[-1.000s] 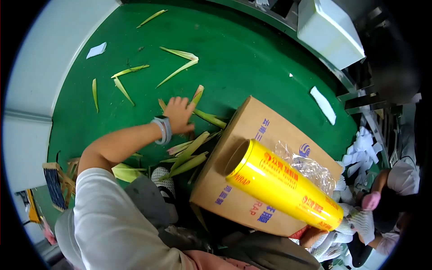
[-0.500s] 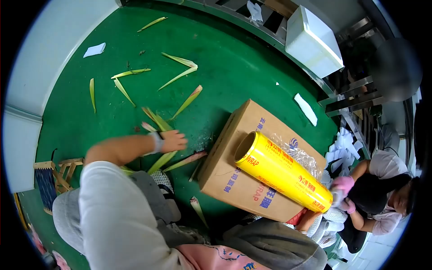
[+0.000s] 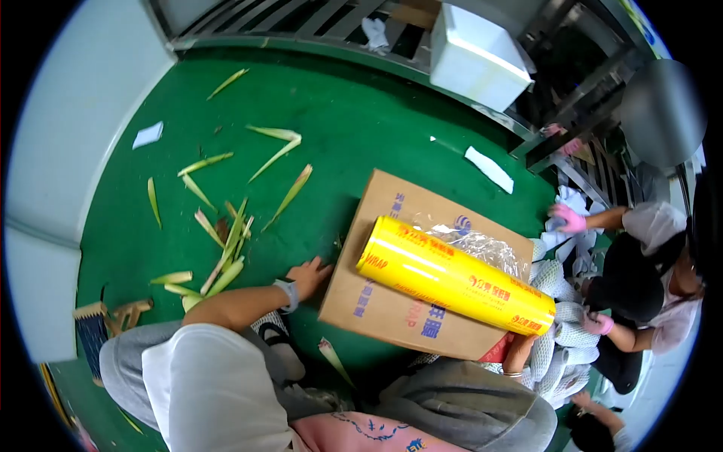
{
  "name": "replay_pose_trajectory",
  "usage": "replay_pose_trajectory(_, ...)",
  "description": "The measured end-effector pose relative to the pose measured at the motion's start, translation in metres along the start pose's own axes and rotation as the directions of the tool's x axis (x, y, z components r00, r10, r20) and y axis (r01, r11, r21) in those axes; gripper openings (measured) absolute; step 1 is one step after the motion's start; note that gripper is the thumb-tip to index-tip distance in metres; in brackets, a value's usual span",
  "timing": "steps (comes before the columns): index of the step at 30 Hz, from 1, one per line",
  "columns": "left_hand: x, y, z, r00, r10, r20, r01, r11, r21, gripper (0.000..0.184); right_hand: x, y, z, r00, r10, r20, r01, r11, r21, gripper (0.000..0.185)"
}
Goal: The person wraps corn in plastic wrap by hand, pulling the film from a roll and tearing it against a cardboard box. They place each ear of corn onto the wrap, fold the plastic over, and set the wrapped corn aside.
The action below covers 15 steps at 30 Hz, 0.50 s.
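My left hand [image 3: 307, 279], with a light band at the wrist, is open over the green floor, fingers stretched toward the left side of a cardboard box [image 3: 361, 301]. I cannot tell whether they touch it. On the box lies a large yellow roll of plastic wrap [image 3: 459, 275], with loose clear film [image 3: 482, 247] behind it. My right hand [image 3: 518, 351] is at the roll's right end, its fingers mostly hidden by the roll. Left of my left hand lies a pile of long green and pinkish leaf sheaths [image 3: 226, 256].
White foam mesh sleeves [image 3: 565, 354] are heaped right of the box. A co-worker in pink gloves [image 3: 568, 218] sits beside them. More leaf sheaths [image 3: 290, 196] are scattered on the floor. A white foam box [image 3: 478, 60] stands on a metal rack [image 3: 301, 34]. A small stool [image 3: 94, 331] is at left.
My left hand has moved from above the leaf pile rightward and down to beside the box. The co-worker's gloved hands have moved apart. The view has shifted slightly.
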<state>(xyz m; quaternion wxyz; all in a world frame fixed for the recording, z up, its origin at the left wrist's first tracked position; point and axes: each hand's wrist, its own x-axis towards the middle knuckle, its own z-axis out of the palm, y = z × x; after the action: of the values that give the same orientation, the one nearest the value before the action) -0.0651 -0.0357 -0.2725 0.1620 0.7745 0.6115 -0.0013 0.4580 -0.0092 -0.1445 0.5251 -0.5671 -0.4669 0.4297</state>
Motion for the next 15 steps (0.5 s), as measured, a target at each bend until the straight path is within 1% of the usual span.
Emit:
replay_pose_trajectory(1,-0.007,-0.017,-0.007,0.997,0.073,0.032,-0.075,0.996,0.056,0.047,-0.001,0.003,-0.002,1.000,-0.005,0.001,0.005,1.000,0.006,0.068)
replay_pose_trajectory(2,-0.014,-0.034,-0.018,0.992,0.062,0.108,-0.077,0.987,0.140,0.043,-0.003,0.010,-0.004,1.000,-0.003,-0.013,0.004,1.000,0.023,0.068)
replay_pose_trajectory(3,-0.026,-0.052,-0.027,0.983,0.036,0.182,-0.076,0.973,0.216,0.040,-0.005,0.018,-0.012,1.000,0.006,0.004,-0.006,0.999,0.046,0.065)
replay_pose_trajectory(4,-0.039,-0.073,-0.033,0.973,-0.056,0.226,-0.020,0.946,0.323,0.034,-0.007,0.025,-0.019,1.000,0.015,0.026,-0.017,0.998,0.067,0.063)
replay_pose_trajectory(5,-0.039,-0.090,-0.045,0.769,-0.285,0.572,-0.122,0.813,0.569,0.029,-0.008,0.034,-0.025,0.998,0.024,0.060,-0.033,0.989,0.142,0.063)
replay_pose_trajectory(6,-0.062,-0.084,-0.080,0.855,-0.319,0.408,-0.104,0.667,0.738,0.028,-0.012,0.040,-0.029,0.997,0.028,0.066,-0.038,0.987,0.154,0.063)
replay_pose_trajectory(7,-0.075,-0.081,-0.101,0.936,-0.163,0.311,-0.131,0.659,0.741,0.031,-0.016,0.044,-0.030,0.995,0.043,0.091,-0.062,0.973,0.222,0.062)
replay_pose_trajectory(8,-0.085,-0.076,-0.112,0.978,0.001,0.208,-0.158,0.653,0.741,0.034,-0.017,0.043,-0.028,0.991,0.061,0.120,-0.093,0.955,0.282,0.062)
replay_pose_trajectory(9,-0.083,-0.064,-0.116,0.980,0.001,0.198,-0.085,0.906,0.415,0.039,-0.021,0.045,-0.021,0.997,0.081,-0.020,-0.068,0.924,0.376,0.057)
replay_pose_trajectory(10,-0.078,-0.044,-0.120,0.981,-0.026,0.192,0.023,1.000,0.016,0.045,-0.023,0.045,-0.018,0.995,0.093,-0.037,-0.074,0.934,0.348,0.057)
replay_pose_trajectory(11,-0.071,-0.014,-0.121,0.930,-0.206,0.306,0.294,0.915,-0.277,0.053,-0.022,0.045,-0.016,0.994,0.100,-0.043,-0.082,0.946,0.313,0.057)
replay_pose_trajectory(12,-0.069,0.016,-0.111,0.898,-0.316,0.307,0.433,0.762,-0.481,0.053,-0.020,0.044,-0.014,0.993,0.103,-0.050,-0.085,0.955,0.283,0.056)
replay_pose_trajectory(13,-0.074,0.037,-0.091,0.899,-0.294,0.326,0.439,0.614,-0.656,0.057,-0.017,0.043,-0.012,0.993,0.101,-0.056,-0.084,0.964,0.253,0.056)
replay_pose_trajectory(14,-0.081,0.062,-0.085,0.832,-0.249,0.496,0.542,0.171,-0.823,0.059,-0.013,0.041,-0.010,0.992,0.106,-0.072,-0.088,0.972,0.218,0.056)
replay_pose_trajectory(15,-0.081,0.086,-0.126,0.617,-0.160,0.770,0.757,-0.142,-0.637,0.059,-0.013,0.033,-0.009,0.990,0.100,-0.099,-0.081,0.981,0.178,0.055)
